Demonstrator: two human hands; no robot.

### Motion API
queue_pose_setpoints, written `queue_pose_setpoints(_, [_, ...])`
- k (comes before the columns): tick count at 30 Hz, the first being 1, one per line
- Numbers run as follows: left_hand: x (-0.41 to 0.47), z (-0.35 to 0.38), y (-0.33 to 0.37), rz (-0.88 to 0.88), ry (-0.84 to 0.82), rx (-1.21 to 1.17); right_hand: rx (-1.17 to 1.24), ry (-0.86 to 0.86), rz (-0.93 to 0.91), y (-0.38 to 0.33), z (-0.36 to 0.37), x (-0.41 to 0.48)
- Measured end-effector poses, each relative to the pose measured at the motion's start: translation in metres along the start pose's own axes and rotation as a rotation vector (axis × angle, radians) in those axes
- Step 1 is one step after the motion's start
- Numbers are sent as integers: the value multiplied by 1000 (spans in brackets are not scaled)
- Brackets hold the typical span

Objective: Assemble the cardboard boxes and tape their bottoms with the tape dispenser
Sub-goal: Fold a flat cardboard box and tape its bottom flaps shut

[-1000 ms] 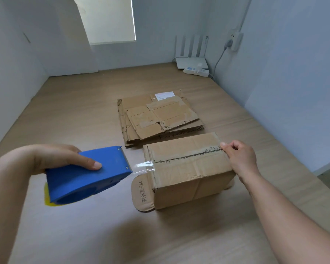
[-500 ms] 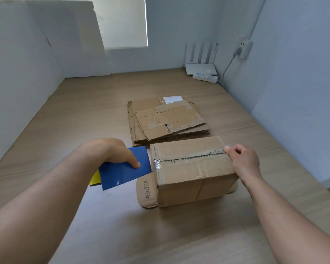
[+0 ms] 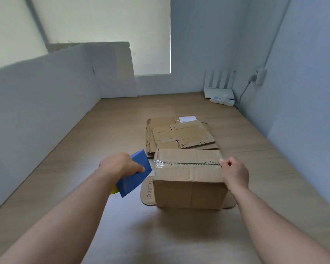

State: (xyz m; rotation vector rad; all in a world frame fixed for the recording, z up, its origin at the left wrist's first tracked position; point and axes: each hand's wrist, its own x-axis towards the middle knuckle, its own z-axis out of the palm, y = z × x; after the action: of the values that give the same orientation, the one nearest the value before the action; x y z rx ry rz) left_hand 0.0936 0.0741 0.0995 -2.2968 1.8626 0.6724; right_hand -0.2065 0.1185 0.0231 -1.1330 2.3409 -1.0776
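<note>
Now our left hand (image 3: pixel 120 164) grips the blue tape dispenser (image 3: pixel 135 178), w/ the box (image 3: pixel 189 180) just right of it. Our right hand (image 3: pixel 234 172) curls round the box's top edge by the seam. The flat boxes (image 3: pixel 179 134) lie past both hands.

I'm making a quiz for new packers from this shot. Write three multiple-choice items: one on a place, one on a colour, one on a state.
1. Where is the stack of flat cardboard relative to the assembled box? A) on top of it B) beyond it, farther from the person C) under it
2. What colour is the tape dispenser? A) red B) green C) blue
3. What is the right hand doing? A) gripping the box's right top edge B) holding scissors C) hanging open
Answers: 1 B, the stack lies past the box; 2 C, its blue body shows in the left hand; 3 A, its fingers curl at that edge.
</note>
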Motion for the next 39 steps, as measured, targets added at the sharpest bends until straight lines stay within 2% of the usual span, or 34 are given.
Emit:
queue_pose_setpoints(5, [-34,-68,-18,-33,-87,4,-21,-19,-26,2,-1,3])
queue_pose_setpoints(9, [-48,-113,-18,3,-238,46,-25,-25,-19,2,1,3])
queue_pose_setpoints(12, [-44,-130,-13,22,-248,73,-19,-28,-28,4,2,3])
queue_pose_setpoints(20, [7,-131,3,36,-323,179,-24,-5,-40,8,4,5])
queue_pose_setpoints(25, [39,-124,0,106,-417,232,-51,13,-43,9,6,7])
queue_pose_setpoints(30, [58,-117,-24,153,-510,135,-75,22,-56,8,6,6])
queue_pose_setpoints(35, [79,-126,-63,186,-664,-121,-90,30,-49,8,6,6])
queue_pose_setpoints(39, [84,-127,-54,248,-734,-14,-90,40,-32,7,7,5])
